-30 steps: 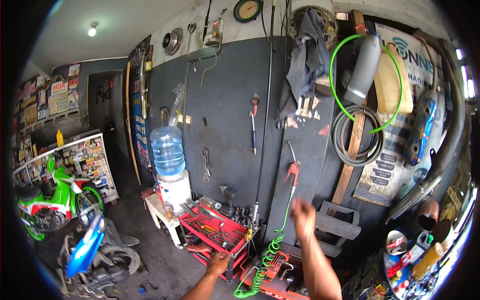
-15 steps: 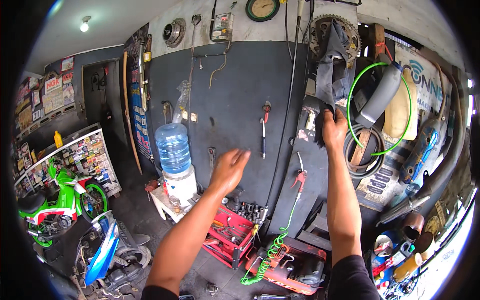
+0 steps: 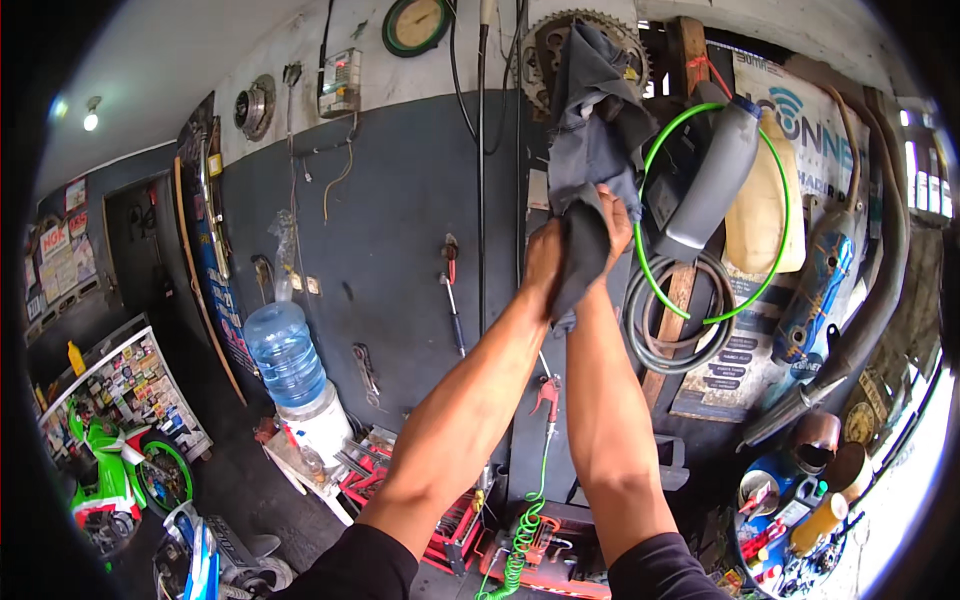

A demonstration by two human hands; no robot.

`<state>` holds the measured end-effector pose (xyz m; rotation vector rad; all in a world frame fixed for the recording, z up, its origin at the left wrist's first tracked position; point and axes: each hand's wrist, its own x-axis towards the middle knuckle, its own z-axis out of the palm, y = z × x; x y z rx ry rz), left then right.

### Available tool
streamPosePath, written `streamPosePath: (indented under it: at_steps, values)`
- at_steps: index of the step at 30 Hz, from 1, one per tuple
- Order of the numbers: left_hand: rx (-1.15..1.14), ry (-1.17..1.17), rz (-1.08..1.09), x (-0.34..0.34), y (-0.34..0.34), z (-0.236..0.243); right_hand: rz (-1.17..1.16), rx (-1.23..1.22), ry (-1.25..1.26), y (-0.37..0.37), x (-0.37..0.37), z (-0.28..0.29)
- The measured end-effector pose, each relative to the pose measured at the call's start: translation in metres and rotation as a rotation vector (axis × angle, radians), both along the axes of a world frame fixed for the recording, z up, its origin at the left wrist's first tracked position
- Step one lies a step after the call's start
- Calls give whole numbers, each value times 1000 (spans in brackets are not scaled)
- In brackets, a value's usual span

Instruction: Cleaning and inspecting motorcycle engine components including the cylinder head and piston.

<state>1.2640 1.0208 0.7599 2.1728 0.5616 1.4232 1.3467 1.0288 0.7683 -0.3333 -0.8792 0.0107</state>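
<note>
A dark grey cloth (image 3: 590,145) hangs on the wall in front of a large toothed sprocket (image 3: 540,55). Its lower end drops between my two hands in a loose fold. On the left side of that fold, my left hand (image 3: 545,262) is closed against the fabric, its fingertips partly hidden behind it. My right hand (image 3: 617,228) pinches the fabric from the right, a little higher up. Both arms reach upward and the wrists are close together.
Right of the cloth hang a green hoop (image 3: 648,180), a grey bottle (image 3: 712,180) and coiled black hose (image 3: 640,320). Below are a red air gun (image 3: 546,398) on a green coiled hose and a red toolbox (image 3: 455,535). A water dispenser (image 3: 285,355) stands left.
My left hand has come up and across to the right and now holds the cloth beside my right hand. The view has turned rightward, so the wall items sit farther left.
</note>
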Motion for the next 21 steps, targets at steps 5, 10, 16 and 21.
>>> streamPosePath:
  at_steps: [5,10,16,21]
  values:
    - [-144,-523,-198,-23,15,-20,-875,20,-454,3,-36,-34]
    - [-498,-468,-750,-98,109,17,-604,-503,-1052,-32,-80,-32]
    - [-550,-324,-583,-21,6,3,337,-384,-180,31,1,-19]
    - [-429,-155,-1055,-86,-10,40,1353,-140,-52,29,26,-2]
